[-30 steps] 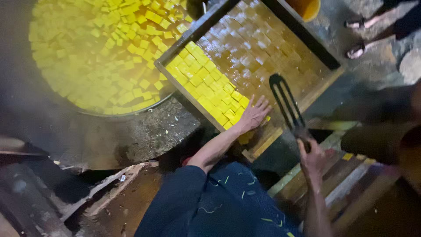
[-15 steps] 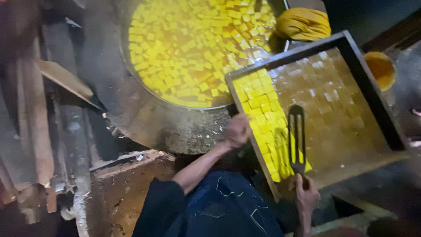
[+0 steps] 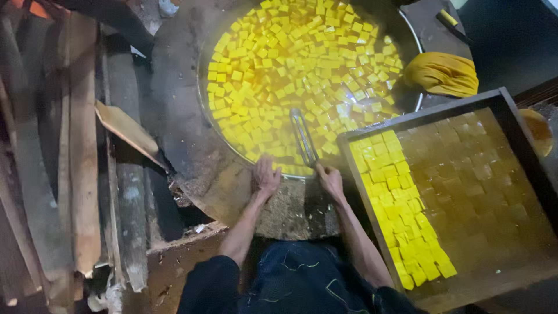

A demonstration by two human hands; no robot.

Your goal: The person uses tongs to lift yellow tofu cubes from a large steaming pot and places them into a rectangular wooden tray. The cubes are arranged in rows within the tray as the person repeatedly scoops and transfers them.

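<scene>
Centre frame, your right hand [image 3: 330, 179] is gripping the slotted scoop [image 3: 304, 136] over the pan's [image 3: 203, 70] yellow cubes [image 3: 290, 64]; your left hand [image 3: 266, 176] is resting spread on the rim.

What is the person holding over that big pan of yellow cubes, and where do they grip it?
The right hand holds a long metal skimmer by its handle end. The left hand rests empty on the pan's rim.

We see the metal skimmer [image 3: 303, 138], a long flat slotted tool, lying slanted over the near rim of the wide round pan [image 3: 204, 125], its head dipped among the bright yellow cubes [image 3: 290, 64] floating in yellow liquid. Its handle end points toward us, down and right. The cubes crowd the pan almost from edge to edge, small, square and glossy.
</scene>
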